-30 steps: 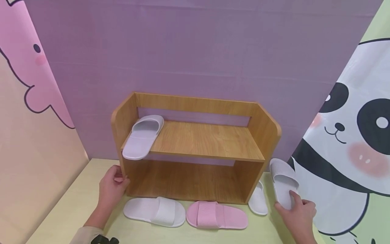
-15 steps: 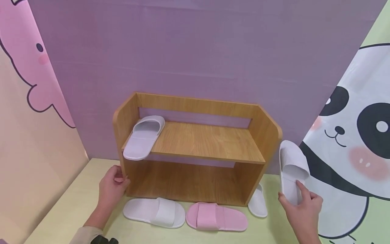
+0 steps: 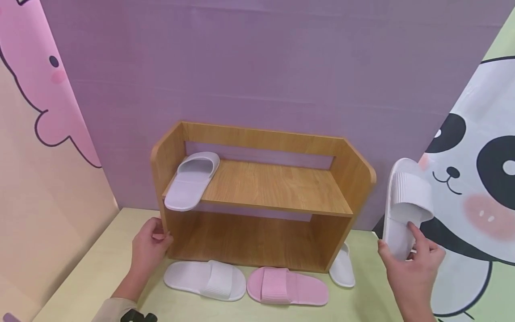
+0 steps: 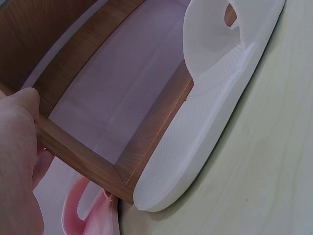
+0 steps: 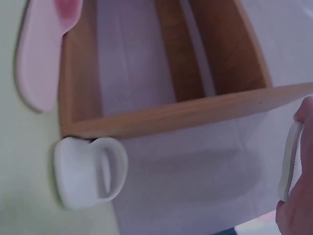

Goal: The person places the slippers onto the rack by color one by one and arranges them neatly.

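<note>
A small two-tier wooden shoe rack [image 3: 261, 185] stands on the table. My left hand [image 3: 149, 248] pinches the front edge of its left side panel between thumb and fingers. Out to the right, my right hand [image 3: 416, 266] grips a white slipper [image 3: 412, 192] by the heel, raised with its toe up. On the upper shelf, at the left end, lies a pale lilac slipper [image 3: 191, 183]. In front of the rack lie another white slipper [image 3: 219, 281] and a pink slipper [image 3: 307, 288]. One more white slipper [image 3: 343, 268] sits against the right side panel, partly hidden.
The pale table [image 3: 92, 268] runs around the rack. A purple backdrop [image 3: 261, 67] rises behind, and a panda-print panel [image 3: 474, 134] stands at the right. In the left wrist view, a pink slipper [image 4: 98, 215] shows beside the left panel.
My right hand has lifted the white slipper up and to the right, away from the table beside the rack. The left hand has stayed on the panel.
</note>
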Tool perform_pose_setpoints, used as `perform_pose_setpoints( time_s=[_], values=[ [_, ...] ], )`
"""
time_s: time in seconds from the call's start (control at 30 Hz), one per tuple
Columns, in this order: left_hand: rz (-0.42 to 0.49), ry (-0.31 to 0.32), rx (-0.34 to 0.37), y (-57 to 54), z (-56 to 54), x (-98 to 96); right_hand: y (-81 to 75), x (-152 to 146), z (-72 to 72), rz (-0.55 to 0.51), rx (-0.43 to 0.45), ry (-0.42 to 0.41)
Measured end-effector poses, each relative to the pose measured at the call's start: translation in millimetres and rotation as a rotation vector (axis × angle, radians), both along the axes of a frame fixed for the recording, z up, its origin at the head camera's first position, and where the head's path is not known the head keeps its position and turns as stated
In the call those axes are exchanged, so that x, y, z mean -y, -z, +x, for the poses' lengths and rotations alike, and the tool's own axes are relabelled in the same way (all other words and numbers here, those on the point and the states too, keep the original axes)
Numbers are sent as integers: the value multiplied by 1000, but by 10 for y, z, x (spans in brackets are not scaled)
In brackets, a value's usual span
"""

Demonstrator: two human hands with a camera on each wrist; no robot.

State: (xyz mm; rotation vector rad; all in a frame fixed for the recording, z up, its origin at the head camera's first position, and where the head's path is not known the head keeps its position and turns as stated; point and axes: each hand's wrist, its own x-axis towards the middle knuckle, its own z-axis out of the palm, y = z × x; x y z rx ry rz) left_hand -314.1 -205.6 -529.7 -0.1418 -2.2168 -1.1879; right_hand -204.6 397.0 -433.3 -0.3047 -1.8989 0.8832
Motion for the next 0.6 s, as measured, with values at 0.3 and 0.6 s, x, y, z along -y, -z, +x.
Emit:
perform_pose_setpoints(
  time_s=[0.3,0.6],
  values=[
    [1,-7,22,-17,0,0,-277,173,94,39,-110,-76],
    [-3,-2,17,-26,13,-5,-423,400,178,75,-112,-132]
  ],
)
